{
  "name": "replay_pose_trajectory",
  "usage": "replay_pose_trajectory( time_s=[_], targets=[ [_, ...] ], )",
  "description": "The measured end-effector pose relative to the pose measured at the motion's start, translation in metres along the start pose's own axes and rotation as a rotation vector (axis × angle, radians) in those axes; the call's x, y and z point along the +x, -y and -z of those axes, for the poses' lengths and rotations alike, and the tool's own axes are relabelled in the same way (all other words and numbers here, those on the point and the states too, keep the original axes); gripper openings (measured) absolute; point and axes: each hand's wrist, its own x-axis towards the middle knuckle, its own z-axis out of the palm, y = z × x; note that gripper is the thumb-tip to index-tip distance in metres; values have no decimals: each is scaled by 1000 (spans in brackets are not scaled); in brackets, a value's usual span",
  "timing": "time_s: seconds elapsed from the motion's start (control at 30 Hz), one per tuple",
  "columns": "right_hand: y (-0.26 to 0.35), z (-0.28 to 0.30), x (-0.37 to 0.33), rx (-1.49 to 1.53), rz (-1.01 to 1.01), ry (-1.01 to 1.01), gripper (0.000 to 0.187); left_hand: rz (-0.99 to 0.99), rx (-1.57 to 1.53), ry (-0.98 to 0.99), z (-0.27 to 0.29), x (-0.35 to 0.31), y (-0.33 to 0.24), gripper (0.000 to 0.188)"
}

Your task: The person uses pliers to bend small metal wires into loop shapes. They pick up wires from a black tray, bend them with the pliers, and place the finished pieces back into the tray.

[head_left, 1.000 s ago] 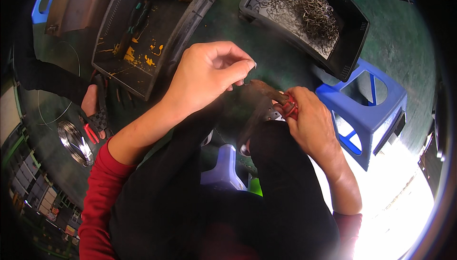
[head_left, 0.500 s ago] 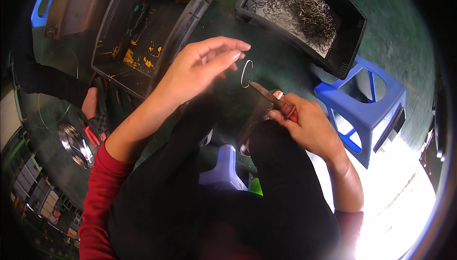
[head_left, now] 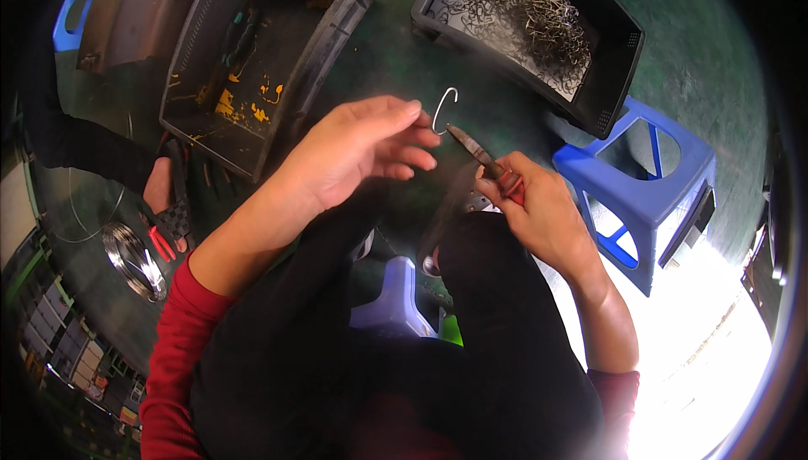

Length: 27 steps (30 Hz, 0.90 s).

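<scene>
My right hand is closed round red-handled pliers. Their dark jaws point up and to the left, with the tip at the lower end of a bent, shiny wire hook. The hook stands nearly upright, its curved top to the upper right. Just left of it is my left hand, thumb uppermost and fingers apart, holding nothing. Whether a fingertip brushes the wire, I cannot tell. Both hands are above my knees.
A black crate with a heap of wire hooks stands far right; a yellow-stained black bin is far left. A blue stool stands right. At left lie a wire coil and red-handled tool beside another person's foot.
The pliers and hook have moved up and slightly right. My left hand has turned and dropped a little, its fingers spreading beside the hook.
</scene>
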Motion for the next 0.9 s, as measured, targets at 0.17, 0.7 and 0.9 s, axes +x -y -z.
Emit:
replay_pose_trajectory(
  time_s=[0.17,0.7,0.9],
  targets=[
    [-8,-7,4,-58,152,-133,23,317,-406,322,11,10,9,45],
    [-18,-10,9,-217,298,-271,40,-160,10,-20,-12,1,3,29],
    [-17,-17,5,-34,216,-238,35,-296,168,-117,-17,0,7,30]
  ],
)
